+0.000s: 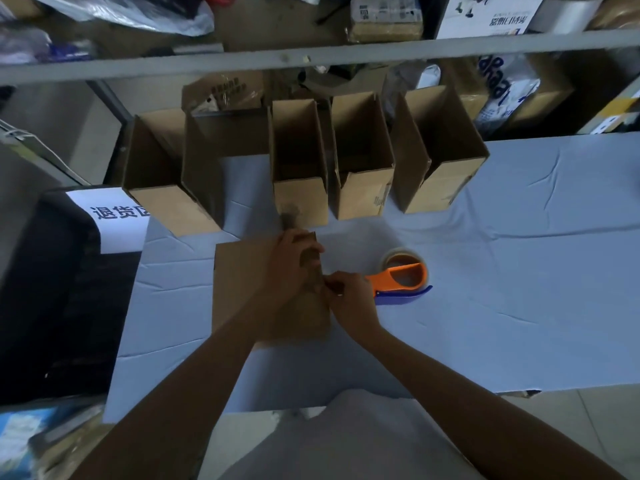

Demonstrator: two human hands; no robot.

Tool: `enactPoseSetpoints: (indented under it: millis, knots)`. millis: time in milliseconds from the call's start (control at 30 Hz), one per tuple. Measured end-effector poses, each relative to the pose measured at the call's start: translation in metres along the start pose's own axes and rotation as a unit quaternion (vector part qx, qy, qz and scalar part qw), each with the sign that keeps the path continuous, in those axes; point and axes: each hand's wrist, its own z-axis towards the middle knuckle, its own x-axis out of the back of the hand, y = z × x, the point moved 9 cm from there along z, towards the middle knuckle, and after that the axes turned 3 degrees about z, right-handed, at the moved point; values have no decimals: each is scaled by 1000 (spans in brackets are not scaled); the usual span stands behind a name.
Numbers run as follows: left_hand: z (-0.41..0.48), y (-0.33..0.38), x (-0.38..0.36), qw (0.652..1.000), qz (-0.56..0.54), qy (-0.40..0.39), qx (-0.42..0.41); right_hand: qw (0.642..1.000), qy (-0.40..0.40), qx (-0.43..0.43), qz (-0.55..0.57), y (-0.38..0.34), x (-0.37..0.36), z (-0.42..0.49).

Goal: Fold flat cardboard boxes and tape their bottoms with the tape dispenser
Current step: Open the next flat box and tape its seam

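Left grip (294, 261) clasps flat box (249, 289) at right edge; right grip (349, 299) pinches same edge. I judge cardboard light, stiff, springy; best held near creases.

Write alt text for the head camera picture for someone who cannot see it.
The person's left hand and right hand hold the right edge of a flat cardboard box on a blue-covered table. An orange tape dispenser lies beside it; open boxes stand in a row behind.
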Motion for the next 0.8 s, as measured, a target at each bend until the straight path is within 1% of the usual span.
enactPoseSetpoints:
  millis: [67, 100, 167, 233, 267, 333, 367, 400, 500, 600, 633, 700, 733, 800]
  knots:
    - [0, -2, -3, 999, 26, -13, 23, 1000, -10, 3, 8, 1, 3, 1]
    - [-2, -2, -5, 999, 31, -19, 21, 1000, -20, 11, 12, -1, 5, 1]
    - [-6, -3, -4, 1000, 17, -3, 2, 998, -63, 20, 21, -5, 9, 2]
    - [-11, -3, -4, 999, 38, 3, 13, 995, -95, 17, 16, 3, 22, 3]
    - [-13, -4, -4, 998, 53, 3, 22, 996, -88, 22, -8, 9, 36, 3]
    - [-14, -2, -4, 997, 77, 10, 25, 991, -37, 69, -107, 23, 65, 5]
    - [-13, -3, -5, 996, 79, 12, 29, 982, -21, 95, -164, 30, 75, 4]
    - [-13, -4, -6, 997, 72, 13, 39, 971, -22, 106, -211, 38, 81, 4]
    - [-16, -6, -11, 996, 61, 7, 62, 954, -83, 77, -276, 72, 83, 5]
    - [-17, -9, -13, 995, 63, -1, 79, 934, -118, 92, -325, 87, 76, 6]
    - [-17, -8, -12, 994, 65, -2, 84, 936, -122, 95, -315, 87, 74, 7]
    - [-18, -5, -10, 994, 65, 2, 87, 952, -96, 94, -275, 83, 77, 11]
    - [-19, -5, -8, 994, 47, 2, 95, 957, -92, 96, -258, 81, 79, 12]
    - [-24, -1, -3, 990, -48, 9, 129, 960, -67, 133, -239, 66, 84, 14]
